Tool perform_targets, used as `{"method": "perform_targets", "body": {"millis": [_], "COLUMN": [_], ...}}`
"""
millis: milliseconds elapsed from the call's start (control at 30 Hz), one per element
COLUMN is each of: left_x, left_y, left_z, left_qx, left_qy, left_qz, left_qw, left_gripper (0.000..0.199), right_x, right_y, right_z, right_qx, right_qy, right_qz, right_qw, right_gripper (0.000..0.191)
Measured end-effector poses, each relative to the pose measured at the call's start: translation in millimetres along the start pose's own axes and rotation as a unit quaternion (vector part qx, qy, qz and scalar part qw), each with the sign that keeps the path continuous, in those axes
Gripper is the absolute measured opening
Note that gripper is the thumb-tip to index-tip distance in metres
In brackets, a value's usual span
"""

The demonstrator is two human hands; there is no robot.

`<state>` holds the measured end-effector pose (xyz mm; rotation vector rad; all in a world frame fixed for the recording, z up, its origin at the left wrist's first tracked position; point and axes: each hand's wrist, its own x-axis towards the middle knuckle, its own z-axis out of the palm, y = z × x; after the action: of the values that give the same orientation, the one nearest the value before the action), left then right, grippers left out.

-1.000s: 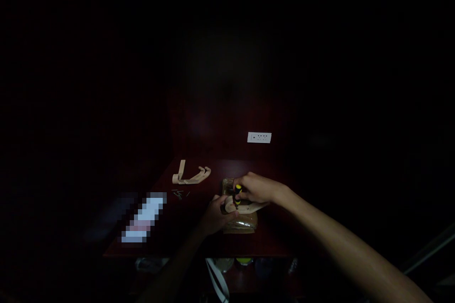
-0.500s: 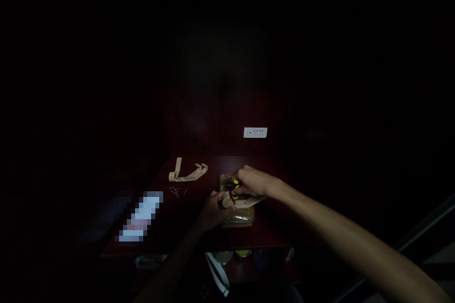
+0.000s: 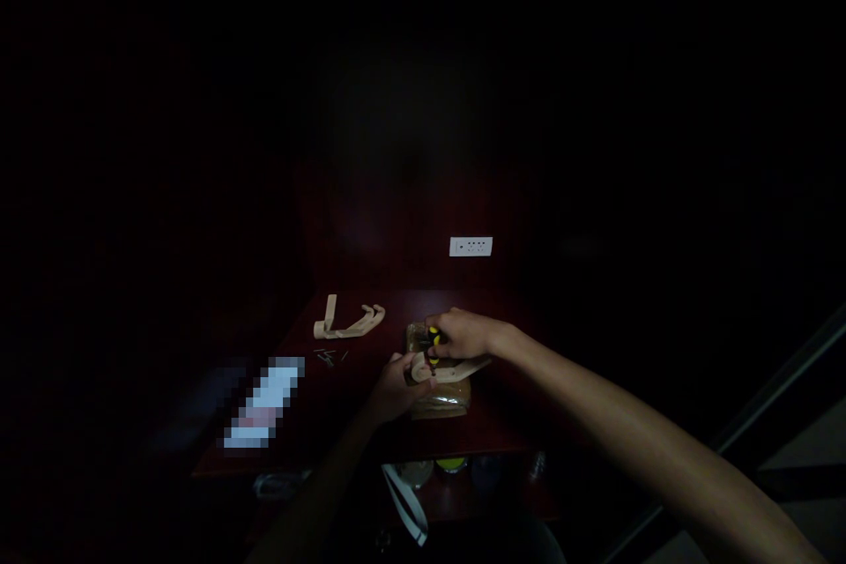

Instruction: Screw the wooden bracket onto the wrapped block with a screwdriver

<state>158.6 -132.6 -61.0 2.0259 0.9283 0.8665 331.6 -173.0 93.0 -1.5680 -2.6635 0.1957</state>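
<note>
My right hand [image 3: 463,335] is closed around a yellow and black screwdriver [image 3: 434,345], which stands nearly upright with its lower end at a curved pale wooden piece [image 3: 463,370]. My left hand [image 3: 395,389] grips the rounded left end of that wooden piece, fingers wrapped around it. Beneath the piece lies a brown package in shiny clear wrap [image 3: 446,401]. The screwdriver's tip and any screw under it are too small and dark to make out.
Another pale wooden piece with curved hooks [image 3: 350,333] rests on the dark red table [image 3: 502,432] at the back left, with several thin screws or nails [image 3: 326,358] before it. A pixelated bright patch [image 3: 264,405] is farther left. A white socket plate [image 3: 471,247] is on the wall. A white strap [image 3: 406,507] hangs below.
My right hand and the screwdriver have shifted slightly left, and the screwdriver handle has turned a little. The wooden piece is tilted slightly differently. The whole view has moved a little.
</note>
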Motion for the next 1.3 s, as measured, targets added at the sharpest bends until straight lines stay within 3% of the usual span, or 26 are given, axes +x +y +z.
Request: {"method": "perform_targets", "body": {"millis": [100,367,967,1300], "left_x": [-0.6,-0.7,-3.9,-3.7], "left_y": [0.3,-0.1,7.6,6.9], "left_z": [-0.1,0.7,-3.1,-2.5], "left_qx": [0.007,0.011,0.012,0.020], "left_qy": [-0.003,0.002,-0.007,-0.006], "left_qz": [0.006,-0.003,-0.006,-0.019], "left_qw": [1.000,1.000,1.000,1.000], "left_gripper": [0.033,0.040,0.028,0.029], "right_x": [1.2,2.2,4.5,2.2], "right_y": [0.3,1.0,-1.5,-7.6], "right_z": [-2.2,0.7,4.3,2.4], "right_qx": [-0.009,-0.040,-0.030,0.014], "right_qy": [-0.019,-0.016,-0.006,-0.017], "right_qz": [-0.018,0.016,0.032,0.094], "right_qw": [1.000,0.999,0.999,0.995], "right_gripper": [0.024,0.028,0.029,0.028]}}
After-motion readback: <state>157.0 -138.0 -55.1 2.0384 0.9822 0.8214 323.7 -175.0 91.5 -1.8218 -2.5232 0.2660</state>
